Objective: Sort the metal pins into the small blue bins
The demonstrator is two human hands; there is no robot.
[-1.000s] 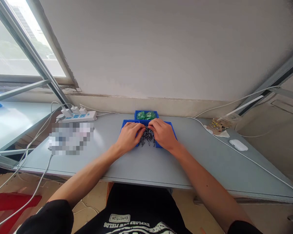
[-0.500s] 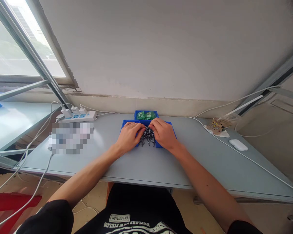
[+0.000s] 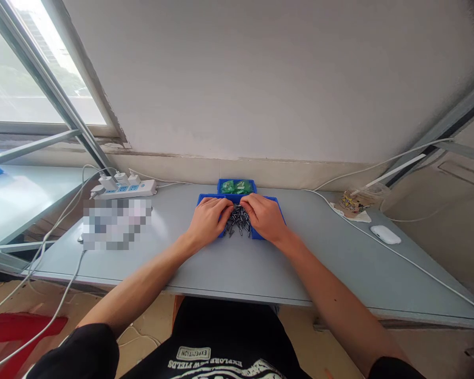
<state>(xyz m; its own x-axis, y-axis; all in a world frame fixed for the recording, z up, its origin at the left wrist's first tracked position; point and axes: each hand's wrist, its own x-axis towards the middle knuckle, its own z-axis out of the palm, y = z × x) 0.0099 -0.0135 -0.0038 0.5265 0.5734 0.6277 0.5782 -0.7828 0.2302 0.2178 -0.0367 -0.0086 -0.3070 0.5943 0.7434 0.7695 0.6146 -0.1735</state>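
Observation:
A pile of small dark metal pieces, like screws or bolts (image 3: 239, 222), lies on the grey table between my two hands. My left hand (image 3: 210, 218) is closed in a pinch at the pile's left edge, over a blue bin (image 3: 200, 198). From the right, my right hand (image 3: 264, 215) pinches too, its fingertips close to the left ones and above the pile. Whatever is between the fingers is too small to make out. Another blue bin (image 3: 260, 235) shows under my right hand. Behind both stands a blue bin (image 3: 237, 192) with green packets (image 3: 243, 186) in it.
A white power strip (image 3: 128, 189) with plugs and cables is at the back left, near a blurred patch (image 3: 116, 223). On the right are a clear container (image 3: 357, 201), a white case (image 3: 385, 235) and a long white cable (image 3: 411, 263). The wall rises behind the table.
Both hands stay almost in place over the pile, with only slight shifts of the fingertips. The bins and the metal pieces look the same.

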